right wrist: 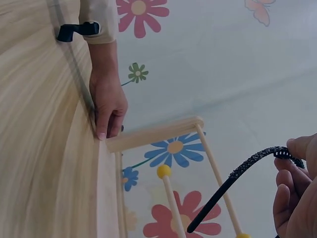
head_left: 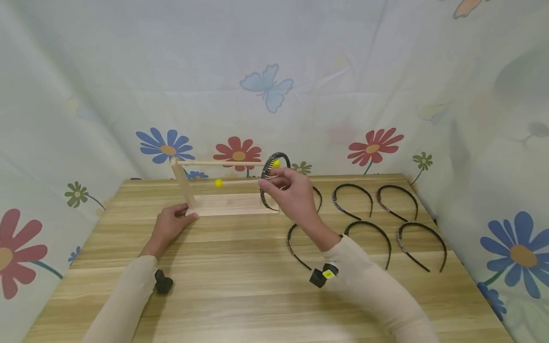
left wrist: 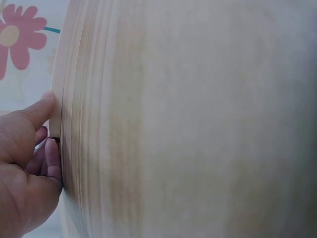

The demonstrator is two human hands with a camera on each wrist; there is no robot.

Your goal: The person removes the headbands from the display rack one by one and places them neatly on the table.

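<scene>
My right hand [head_left: 293, 193] pinches a black toothed headband [right wrist: 237, 173] with sparkly trim between thumb and fingers. In the head view the headband stands upright at the right ends of a wooden stand's rods, and a yellow ball tip [head_left: 276, 163] shows through its loop. Whether it encircles a rod, I cannot tell. The stand has a flat base [head_left: 231, 205], one upright post [head_left: 183, 183] and two rods tipped with yellow balls; the lower ball [head_left: 218, 183] hangs nearer the post. My left hand [head_left: 169, 224] grips the base's left front corner [left wrist: 57, 114], beside the post.
Several black headbands lie on the wood-grain table [head_left: 240, 295] to the right, among them a back one [head_left: 352, 186] and a front right one [head_left: 422, 226]. Some lie partly under my right forearm. A flowered cloth [head_left: 206, 95] hangs behind the table and along its sides.
</scene>
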